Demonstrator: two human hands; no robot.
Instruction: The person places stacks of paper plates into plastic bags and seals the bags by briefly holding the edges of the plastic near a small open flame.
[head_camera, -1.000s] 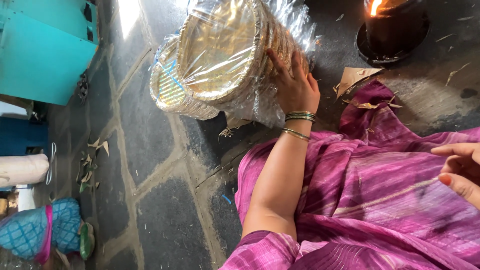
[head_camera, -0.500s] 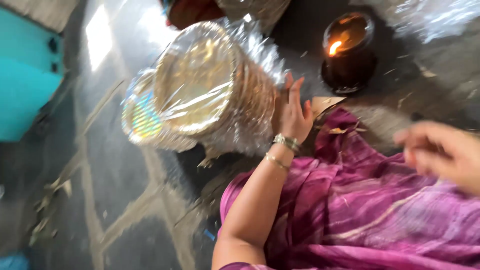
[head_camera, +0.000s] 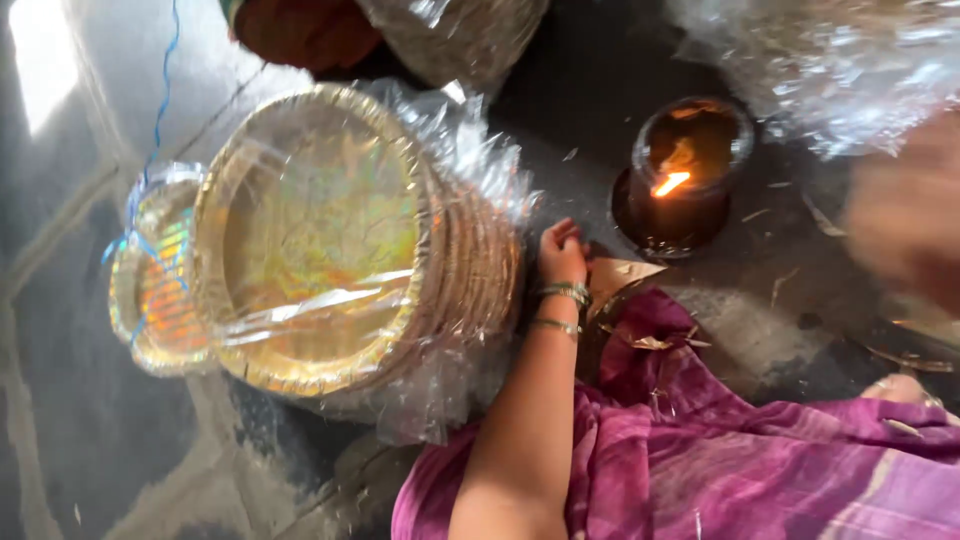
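While the wrapped stack of golden plates (head_camera: 330, 250) lies on its side on the dark stone floor (head_camera: 70, 440), my left hand (head_camera: 562, 255) presses its back, fingers curled. A lit candle (head_camera: 685, 185) stands near. My right hand (head_camera: 905, 215) is blurred; its grip I cannot tell.

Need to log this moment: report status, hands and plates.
Left hand closed, against wrapped stack of golden plates. Right hand blurred, raised, apart. Lit candle holder close beside left hand.

Left hand (head_camera: 562, 255) fingers curled, arm extended forward; right hand (head_camera: 905, 215) raised, blurred.
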